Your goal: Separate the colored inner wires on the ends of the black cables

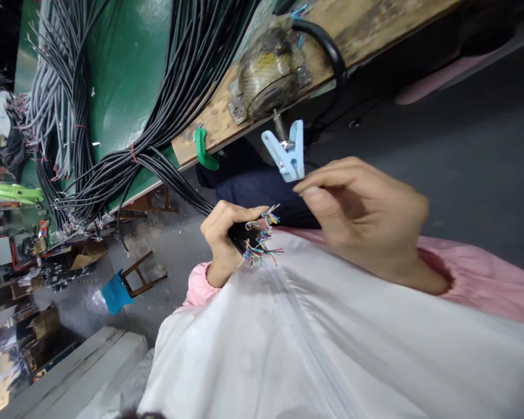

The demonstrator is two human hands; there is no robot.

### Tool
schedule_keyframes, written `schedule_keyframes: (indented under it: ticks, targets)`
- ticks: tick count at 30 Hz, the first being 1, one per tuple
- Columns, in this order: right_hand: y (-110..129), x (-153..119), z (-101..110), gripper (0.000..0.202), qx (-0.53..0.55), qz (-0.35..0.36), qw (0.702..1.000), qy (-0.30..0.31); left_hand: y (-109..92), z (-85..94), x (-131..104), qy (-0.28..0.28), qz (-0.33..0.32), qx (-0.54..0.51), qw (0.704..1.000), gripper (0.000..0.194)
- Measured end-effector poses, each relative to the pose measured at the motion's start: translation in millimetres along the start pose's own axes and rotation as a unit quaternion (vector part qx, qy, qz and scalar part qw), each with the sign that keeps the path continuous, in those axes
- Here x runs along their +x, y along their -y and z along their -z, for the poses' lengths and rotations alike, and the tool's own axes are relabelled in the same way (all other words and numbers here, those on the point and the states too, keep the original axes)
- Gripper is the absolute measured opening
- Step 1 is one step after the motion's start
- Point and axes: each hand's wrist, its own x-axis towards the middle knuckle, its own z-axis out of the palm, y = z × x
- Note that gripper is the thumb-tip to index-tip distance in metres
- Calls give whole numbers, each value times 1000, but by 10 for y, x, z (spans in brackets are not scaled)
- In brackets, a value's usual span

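My left hand [222, 233] is wrapped round a bundle of black cables [183, 183], whose stripped ends show thin multicoloured wires [262, 247] fanning out past my thumb. My right hand [362, 218] is in a pinch, thumb and forefinger together, just below a light blue clip [290, 157]. Anything between those fingertips is too small to make out. The clip sits at the metal shaft [280, 125] of a small motor [268, 73], which is fixed on a wooden board and wrapped in clear, yellowish material.
More black cables [192, 70], tied with a red band, lie across the green table [122, 64]. Grey cables [55, 99] lie at its far left. A green clamp [205, 150] grips the wooden board's [367, 26] edge. A blue-seated stool [117, 293] stands on the floor.
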Motion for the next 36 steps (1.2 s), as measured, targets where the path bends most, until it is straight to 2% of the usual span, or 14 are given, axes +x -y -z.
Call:
schedule_keyframes:
  ticks: [3,6,8,11,13,15,18,20,23,25,27,31,36]
  targets:
    - [9,-1,-25,7,37,9,999,5,3,32,-5,21,-16,-2,1000,45]
    - [-6,-19,-70,12,64,4,997,31,-42,148,33,69,-61,27,995,36]
    - [-35,-32,-83,16,68,-13,997,35,-105,258,110,139,-75,77,984,26]
    - [-72,-37,-64,20,100,-37,993,45,-197,380,290,276,-100,113,949,23]
    - [-59,-27,-35,29,150,-65,985,62,-215,383,391,320,-122,102,934,24]
    - [-6,-14,-8,35,193,-105,972,85,-183,321,423,302,-151,76,938,27]
    - [97,-6,11,36,208,-136,965,85,-89,192,329,198,-169,26,965,28]
    - [131,-13,7,33,199,-116,970,72,-36,141,219,140,-154,-9,978,29]
    - [95,-26,-13,19,174,-52,982,45,-4,140,91,92,-99,-48,990,27]
    - [42,-29,-34,11,150,-17,988,14,-8,165,56,76,-67,-59,993,25]
    - [0,-27,-67,18,135,16,991,-6,-21,188,54,71,-52,-61,994,26]
    - [-11,-20,-166,27,125,95,988,1,-44,207,76,82,-34,-53,995,29]
    - [40,-28,-247,21,64,101,993,-7,-15,176,49,59,-43,-27,997,32]
